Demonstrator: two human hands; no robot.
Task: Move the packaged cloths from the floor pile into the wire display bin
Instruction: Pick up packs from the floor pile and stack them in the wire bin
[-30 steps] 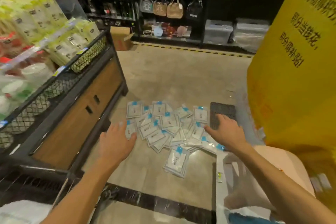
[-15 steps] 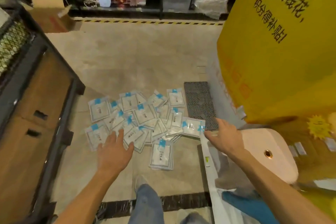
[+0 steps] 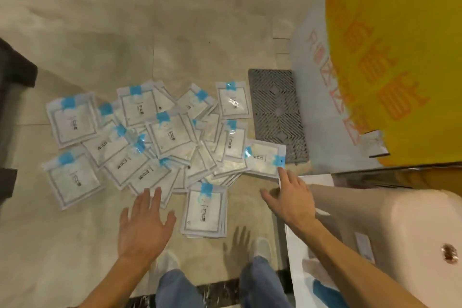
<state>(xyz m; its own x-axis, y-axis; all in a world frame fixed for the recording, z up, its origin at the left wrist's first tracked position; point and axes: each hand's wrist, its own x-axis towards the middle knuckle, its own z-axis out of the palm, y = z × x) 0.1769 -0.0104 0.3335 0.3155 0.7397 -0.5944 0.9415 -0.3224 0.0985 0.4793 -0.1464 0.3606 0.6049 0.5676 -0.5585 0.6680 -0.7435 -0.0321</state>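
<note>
The packets (image 3: pixel 160 142) lay scattered on the floor (image 3: pixel 175 32) just ahead of both hands. The left hand (image 3: pixel 145 225) hovered with fingers spread at the pile's near edge; the right hand (image 3: pixel 291 197), fingers straight, touched the rightmost packet (image 3: pixel 263 160), lying crosswise. The right was nearer.

The packaged cloths (image 3: pixel 170 132) are white with grey printed borders and bright blue tabs, heaped at the centre. At two o'clock of them lies a grey floor grate (image 3: pixel 276 112) in a diamond and chevron pattern. The floor (image 3: pixel 175 20) is mottled beige. At three o'clock stands a yellow banner (image 3: pixel 400 57) with orange characters.
</note>
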